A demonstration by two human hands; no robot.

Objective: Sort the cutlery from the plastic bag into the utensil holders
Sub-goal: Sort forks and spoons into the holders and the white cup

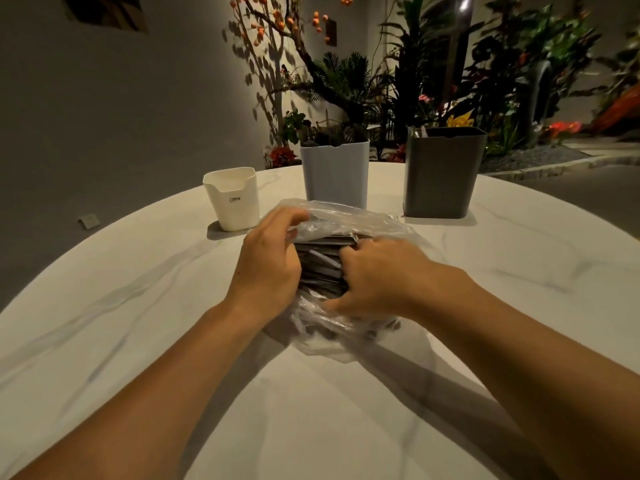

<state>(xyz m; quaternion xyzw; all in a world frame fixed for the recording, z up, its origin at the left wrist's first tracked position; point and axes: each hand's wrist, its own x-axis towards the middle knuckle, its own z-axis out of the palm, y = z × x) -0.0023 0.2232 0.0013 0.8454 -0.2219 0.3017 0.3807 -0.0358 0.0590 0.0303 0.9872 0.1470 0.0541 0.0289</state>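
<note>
Both forearms reach forward over the pale marbled desk (138, 306) and meet at the clear plastic bag (349, 220) lying in its middle. The left hand (268, 265) has its fingers curled over the bag's left edge, gripping the plastic. The right hand (377, 275) is knuckles-up, its fingers curled into the bag's opening and clutching the plastic at the dark wrapped cutlery (322, 261) inside. Behind the bag stand three holders in a row: white (232, 199), pale blue (335, 173), dark grey (441, 171).
</note>
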